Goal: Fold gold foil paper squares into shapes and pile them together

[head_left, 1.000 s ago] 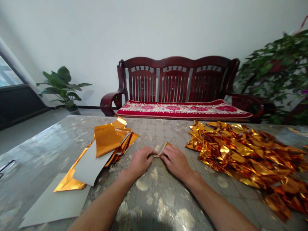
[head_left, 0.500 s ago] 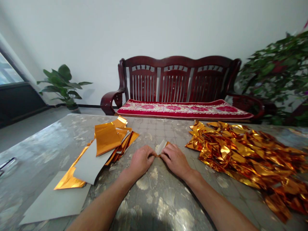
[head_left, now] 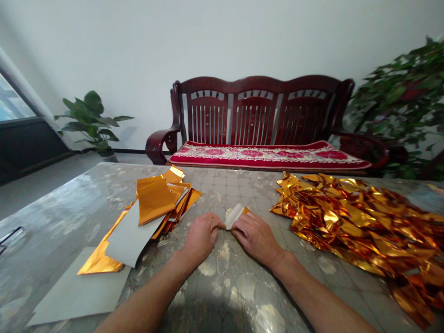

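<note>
Between my hands, low over the middle of the table, is a small sheet of gold foil paper [head_left: 235, 215], partly folded, with its pale grey back showing. My left hand [head_left: 204, 233] pinches its left corner between thumb and fingertips. On its right side my right hand [head_left: 255, 235] is closed over the paper, covering most of the gold face. To the left lies a loose stack of flat gold foil sheets [head_left: 155, 199], some turned grey side up. A big heap of folded gold foil pieces [head_left: 347, 217] spreads over the right of the table.
A patterned grey cloth covers the table [head_left: 222, 286]. A pair of glasses [head_left: 11, 237] rests at its left edge. Beyond it stands a dark wooden bench [head_left: 255, 115] with a red floral cushion [head_left: 267, 155]. Potted plants [head_left: 92, 115] stand on both sides.
My hands have shifted slightly, and the right one sits a little farther right and lower. More of the paper's grey back shows between them. The view has turned a little.
</note>
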Motion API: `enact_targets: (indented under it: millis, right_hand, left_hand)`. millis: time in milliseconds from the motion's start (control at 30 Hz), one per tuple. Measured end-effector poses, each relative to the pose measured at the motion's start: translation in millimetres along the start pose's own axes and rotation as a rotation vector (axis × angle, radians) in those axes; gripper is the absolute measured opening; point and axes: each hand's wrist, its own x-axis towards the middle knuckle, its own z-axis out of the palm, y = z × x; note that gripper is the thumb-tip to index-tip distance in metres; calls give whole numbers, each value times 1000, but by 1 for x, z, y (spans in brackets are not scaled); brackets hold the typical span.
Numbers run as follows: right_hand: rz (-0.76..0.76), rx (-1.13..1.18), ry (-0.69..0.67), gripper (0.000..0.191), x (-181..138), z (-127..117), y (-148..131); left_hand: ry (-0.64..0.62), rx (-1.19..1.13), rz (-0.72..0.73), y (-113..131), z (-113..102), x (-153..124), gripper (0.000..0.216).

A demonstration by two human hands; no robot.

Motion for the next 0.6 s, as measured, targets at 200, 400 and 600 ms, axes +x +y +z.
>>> enact_targets:
  millis: [200, 400, 600]
  right_hand:
    - [37, 26, -27, 14, 4, -2, 1]
    - [84, 14, -47, 16, 7, 0, 1]
    - [189, 50, -50, 9, 11, 3, -1]
  left_hand:
    - [-7, -15, 28, 1, -1, 1, 30]
    - [-8, 7, 17, 8, -4, 2, 23]
    - [-11, 32, 7, 11, -4, 3, 21]
